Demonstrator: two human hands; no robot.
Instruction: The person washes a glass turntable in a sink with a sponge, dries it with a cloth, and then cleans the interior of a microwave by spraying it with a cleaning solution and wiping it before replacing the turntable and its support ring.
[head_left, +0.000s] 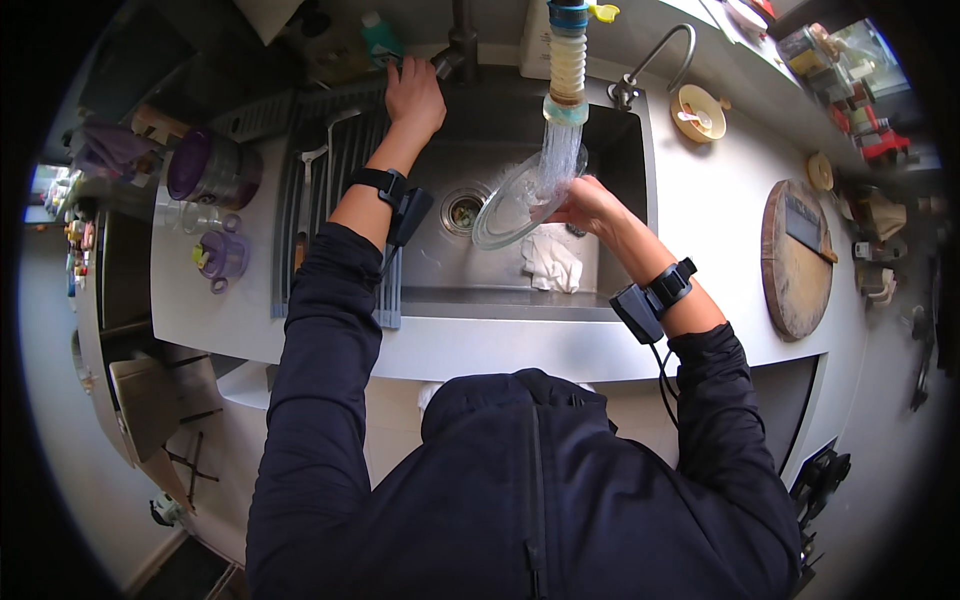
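My right hand (591, 204) grips the rim of a clear round glass lid or plate (499, 217), tilted over the stainless steel sink (480, 296). Water pours onto the glass from a ribbed faucet extension hose (568, 71). At the back left of the sink, my left hand (416, 97) reaches beside the faucet base (463, 45) and a teal bottle (380, 37). Its fingertips are partly hidden, and whether they hold anything is unclear. Below the glass, a crumpled white cloth (553, 262) lies on the sink floor. The drain strainer (463, 213) contains food scraps.
A grey roll-up drying rack (285, 225) with utensils spans the sink's left side. Further left are a purple-lidded container (193, 165) and a purple sippy cup (223, 253). A small tap (624, 91), a cream bowl (697, 94) and a round wooden board (795, 292) stand right.
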